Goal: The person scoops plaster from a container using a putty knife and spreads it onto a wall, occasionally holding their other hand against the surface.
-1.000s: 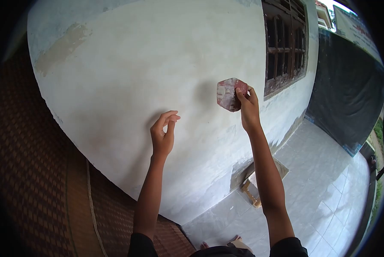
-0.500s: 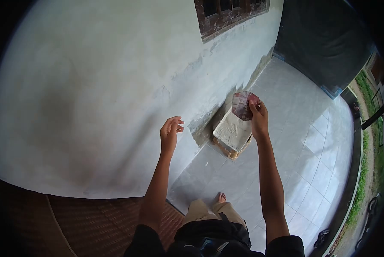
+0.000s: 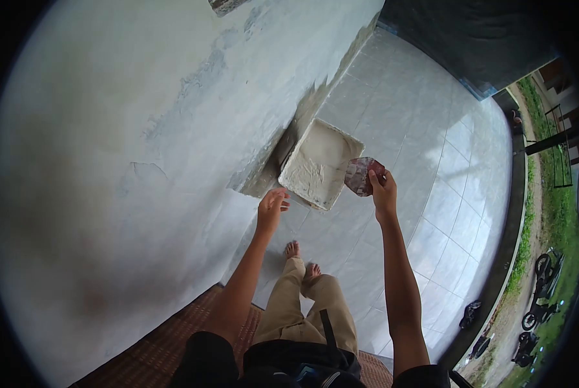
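- The right hand (image 3: 385, 194) has a flat reddish plate (image 3: 359, 176), smeared white, in its grip, by the tray's right edge.
- The left hand (image 3: 273, 205), fingers loosely curled, hovers by the tray's near left corner.
- White paste (image 3: 310, 176) lies in the tray (image 3: 304, 198), beside the foot of the pale wall (image 3: 128, 123).
- Bare feet (image 3: 292, 248) stand toward the left edge of the tiled floor (image 3: 409, 116).

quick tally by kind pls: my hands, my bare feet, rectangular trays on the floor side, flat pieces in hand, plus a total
Hands: 2 (left hand, right hand)
Bare feet: 2 (left foot, right foot)
Rectangular tray with pale paste: 1
Flat reddish piece, in the right hand: 1
Total: 6
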Demonstrator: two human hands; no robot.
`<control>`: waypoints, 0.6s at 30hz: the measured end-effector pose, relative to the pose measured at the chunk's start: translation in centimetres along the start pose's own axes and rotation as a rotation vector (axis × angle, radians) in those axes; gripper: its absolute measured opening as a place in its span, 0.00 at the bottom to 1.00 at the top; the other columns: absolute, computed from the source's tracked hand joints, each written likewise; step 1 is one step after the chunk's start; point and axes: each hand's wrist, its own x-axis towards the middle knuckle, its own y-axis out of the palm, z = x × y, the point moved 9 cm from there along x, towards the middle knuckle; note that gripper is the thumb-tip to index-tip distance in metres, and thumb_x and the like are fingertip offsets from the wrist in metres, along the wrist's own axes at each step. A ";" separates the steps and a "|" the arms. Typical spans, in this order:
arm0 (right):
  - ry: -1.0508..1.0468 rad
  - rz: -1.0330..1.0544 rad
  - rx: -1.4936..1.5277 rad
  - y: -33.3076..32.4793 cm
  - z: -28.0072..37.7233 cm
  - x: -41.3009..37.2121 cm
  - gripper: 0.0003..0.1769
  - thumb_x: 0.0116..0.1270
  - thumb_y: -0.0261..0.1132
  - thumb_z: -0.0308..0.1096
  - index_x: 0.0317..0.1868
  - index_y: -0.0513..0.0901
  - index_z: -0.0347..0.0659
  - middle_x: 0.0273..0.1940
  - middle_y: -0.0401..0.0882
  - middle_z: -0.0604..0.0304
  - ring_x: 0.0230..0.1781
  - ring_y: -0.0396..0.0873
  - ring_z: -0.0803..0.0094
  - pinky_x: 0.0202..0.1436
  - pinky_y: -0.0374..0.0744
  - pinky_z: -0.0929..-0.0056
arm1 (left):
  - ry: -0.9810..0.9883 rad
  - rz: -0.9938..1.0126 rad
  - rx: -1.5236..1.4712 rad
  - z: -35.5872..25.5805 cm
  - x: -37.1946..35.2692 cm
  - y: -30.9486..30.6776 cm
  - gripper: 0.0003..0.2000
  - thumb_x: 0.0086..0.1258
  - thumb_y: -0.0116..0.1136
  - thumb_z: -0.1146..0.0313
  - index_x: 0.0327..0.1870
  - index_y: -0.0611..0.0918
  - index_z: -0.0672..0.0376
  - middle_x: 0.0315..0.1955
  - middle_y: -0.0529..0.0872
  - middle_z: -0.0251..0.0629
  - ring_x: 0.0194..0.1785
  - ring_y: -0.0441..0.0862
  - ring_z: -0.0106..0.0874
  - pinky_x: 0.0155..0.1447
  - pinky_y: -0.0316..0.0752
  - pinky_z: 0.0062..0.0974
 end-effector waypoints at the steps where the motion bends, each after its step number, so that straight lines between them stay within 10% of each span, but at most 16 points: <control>1: 0.008 -0.011 -0.035 0.0 -0.9 1.0 0.16 0.74 0.64 0.37 0.53 0.77 0.34 0.45 0.85 0.55 0.44 0.81 0.75 0.47 0.78 0.74 | -0.026 0.002 0.008 1.2 0.9 0.2 0.14 0.76 0.52 0.64 0.55 0.80 0.61 0.43 0.86 0.39 0.39 0.84 0.27 0.46 0.79 0.25; 8: 0.042 -0.031 -0.265 -0.4 -8.8 7.2 0.14 0.73 0.64 0.37 0.52 0.79 0.37 0.37 0.85 0.59 0.34 0.81 0.77 0.40 0.78 0.73 | -0.162 -0.035 0.036 9.4 3.7 0.5 0.15 0.77 0.51 0.64 0.57 0.78 0.61 0.47 0.83 0.39 0.46 0.83 0.28 0.52 0.79 0.28; 18: -0.294 0.031 -0.617 3.6 -15.0 16.0 0.12 0.69 0.63 0.29 0.52 0.79 0.38 0.39 0.87 0.47 0.38 0.86 0.50 0.43 0.81 0.61 | -0.300 -0.125 0.053 22.5 7.5 0.8 0.17 0.77 0.51 0.64 0.61 0.75 0.60 0.54 0.79 0.41 0.54 0.80 0.31 0.57 0.78 0.31</control>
